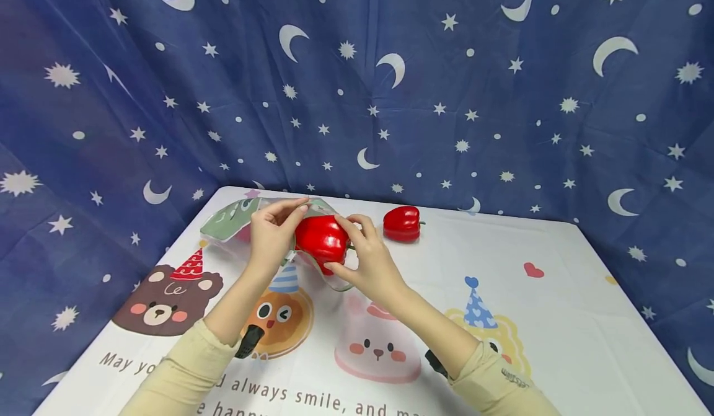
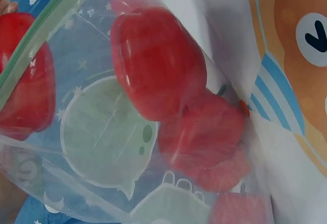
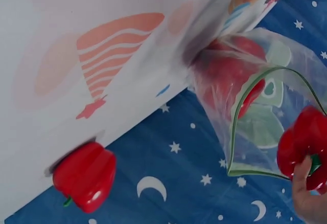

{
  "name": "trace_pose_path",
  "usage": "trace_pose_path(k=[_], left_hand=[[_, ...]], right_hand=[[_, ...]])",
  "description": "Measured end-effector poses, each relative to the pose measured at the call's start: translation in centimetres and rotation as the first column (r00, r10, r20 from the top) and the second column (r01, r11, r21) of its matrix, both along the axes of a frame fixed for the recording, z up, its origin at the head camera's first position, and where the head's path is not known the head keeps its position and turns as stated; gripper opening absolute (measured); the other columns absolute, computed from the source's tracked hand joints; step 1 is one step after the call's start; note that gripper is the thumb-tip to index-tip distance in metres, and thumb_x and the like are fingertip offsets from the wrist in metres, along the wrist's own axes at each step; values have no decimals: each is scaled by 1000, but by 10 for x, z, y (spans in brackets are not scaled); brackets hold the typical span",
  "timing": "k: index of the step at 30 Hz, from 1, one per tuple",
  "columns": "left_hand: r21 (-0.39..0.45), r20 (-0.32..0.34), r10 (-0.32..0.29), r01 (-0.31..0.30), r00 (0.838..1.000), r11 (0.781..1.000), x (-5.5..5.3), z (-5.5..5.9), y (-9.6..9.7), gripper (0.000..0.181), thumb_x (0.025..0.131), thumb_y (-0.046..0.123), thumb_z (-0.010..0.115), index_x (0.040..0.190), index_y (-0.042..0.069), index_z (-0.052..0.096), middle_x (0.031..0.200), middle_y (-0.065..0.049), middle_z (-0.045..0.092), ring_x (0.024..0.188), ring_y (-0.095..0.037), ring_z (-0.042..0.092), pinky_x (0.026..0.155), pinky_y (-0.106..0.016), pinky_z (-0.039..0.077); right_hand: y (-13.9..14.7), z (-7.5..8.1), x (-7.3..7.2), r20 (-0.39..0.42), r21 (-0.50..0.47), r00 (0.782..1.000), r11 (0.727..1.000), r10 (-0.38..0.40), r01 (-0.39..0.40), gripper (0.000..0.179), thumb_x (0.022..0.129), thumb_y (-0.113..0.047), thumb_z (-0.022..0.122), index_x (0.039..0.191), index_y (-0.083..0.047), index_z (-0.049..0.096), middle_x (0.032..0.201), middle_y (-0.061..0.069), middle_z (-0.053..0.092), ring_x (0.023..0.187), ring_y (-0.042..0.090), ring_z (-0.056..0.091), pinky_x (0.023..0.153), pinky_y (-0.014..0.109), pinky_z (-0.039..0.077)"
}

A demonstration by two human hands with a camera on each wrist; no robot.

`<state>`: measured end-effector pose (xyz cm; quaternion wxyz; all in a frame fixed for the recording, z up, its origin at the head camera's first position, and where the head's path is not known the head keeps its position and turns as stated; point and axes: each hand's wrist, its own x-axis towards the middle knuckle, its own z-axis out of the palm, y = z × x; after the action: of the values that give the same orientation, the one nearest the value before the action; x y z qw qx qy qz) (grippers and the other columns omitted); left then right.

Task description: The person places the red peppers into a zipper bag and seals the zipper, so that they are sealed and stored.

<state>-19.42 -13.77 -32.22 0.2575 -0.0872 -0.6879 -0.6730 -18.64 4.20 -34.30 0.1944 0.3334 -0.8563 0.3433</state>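
My right hand [image 1: 372, 260] grips a red bell pepper [image 1: 322, 237] by its stem end, thumb below and fingers above. The pepper is at the mouth of a clear zip bag [image 1: 227, 219] with pale green printed figures and a green rim. With thumb and forefinger, my left hand [image 1: 272, 233] pinches the bag's edge beside that pepper. Inside the bag, several red peppers [image 2: 158, 63] show through the plastic in the left wrist view. The right wrist view shows the held pepper [image 3: 299, 139] within the opened green rim [image 3: 233, 137].
Another red bell pepper [image 1: 401, 224] lies on the table to the right of my hands, near the back edge. The white tablecloth [image 1: 563, 323] carries printed cartoon animals and lettering. A blue curtain [image 1: 424, 124] with moons and stars hangs behind the table.
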Motion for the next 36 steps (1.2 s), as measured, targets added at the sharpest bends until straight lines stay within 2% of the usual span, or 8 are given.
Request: trace_pose_path(k=[4, 8, 13, 21, 26, 29, 32, 36], left_hand=[[22, -9, 3, -3, 1000, 1000, -3, -1, 4, 19, 86, -1, 62, 102, -10, 68, 92, 7, 74, 82, -1, 67, 79, -16, 54], [32, -3, 9, -9, 1000, 999, -5, -2, 6, 19, 86, -1, 62, 102, -10, 68, 100, -10, 73, 83, -1, 67, 80, -17, 54], [31, -18, 21, -20, 1000, 999, -6, -1, 5, 18, 87, 0, 62, 102, -8, 68, 91, 9, 73, 81, -1, 67, 79, -16, 54], [37, -18, 26, -26, 999, 999, -6, 1, 5, 19, 87, 0, 62, 103, -8, 68, 93, 6, 74, 82, -6, 68, 77, -16, 55], [82, -22, 36, -34, 999, 996, -5, 1, 3, 19, 87, -1, 61, 103, -10, 67, 84, 19, 71, 69, 1, 63, 60, -7, 48], [88, -35, 41, -37, 999, 995, -6, 2, 1, 20, 88, -2, 60, 103, -12, 66, 81, 20, 71, 60, 2, 56, 49, -7, 39], [96, -50, 47, -42, 998, 995, -8, 3, -2, 20, 88, -3, 58, 104, -13, 65, 80, 19, 70, 69, 2, 63, 62, -7, 48], [103, -65, 48, -41, 997, 994, -9, 5, -6, 19, 88, -4, 58, 104, -14, 65, 81, 19, 70, 80, 2, 67, 78, -12, 53]], right_hand=[[-6, -2, 1, 62, -29, 998, 1000, 2, 0, 73, 74, -12, 80, 137, -4, 43, 128, 15, 43, 90, 23, 65, 76, 27, 58], [-11, -7, 1, 76, -44, 997, 999, 7, -4, 73, 76, -11, 78, 138, -2, 41, 128, 16, 41, 95, 26, 66, 82, 31, 57], [-16, -11, 0, 42, -40, 998, 998, -36, 38, 74, 76, -14, 79, 138, -3, 41, 126, 15, 40, 94, 26, 66, 81, 31, 57], [-26, -13, -3, -46, -13, 996, 997, -82, 81, 73, 73, -12, 80, 135, -1, 44, 118, 15, 40, 94, 32, 65, 77, 37, 58], [-31, -19, -7, -44, 11, 997, 998, 64, -63, 60, 83, -1, 67, 136, 1, 41, 118, 15, 52, 94, 25, 65, 82, 27, 56], [-28, -23, -8, -42, -31, 989, 989, 140, -141, 50, 83, 8, 57, 131, 0, 45, 105, 11, 64, 86, 19, 64, 77, 22, 56], [-20, -25, -6, -75, -89, 988, 986, 136, -143, 41, 81, 12, 54, 120, 0, 53, 88, 8, 67, 75, 16, 63, 71, 20, 56], [-4, -22, -9, -112, -143, 989, 984, 95, -111, 31, 79, 13, 54, 106, 0, 61, 82, 8, 65, 72, 16, 62, 69, 21, 56]])
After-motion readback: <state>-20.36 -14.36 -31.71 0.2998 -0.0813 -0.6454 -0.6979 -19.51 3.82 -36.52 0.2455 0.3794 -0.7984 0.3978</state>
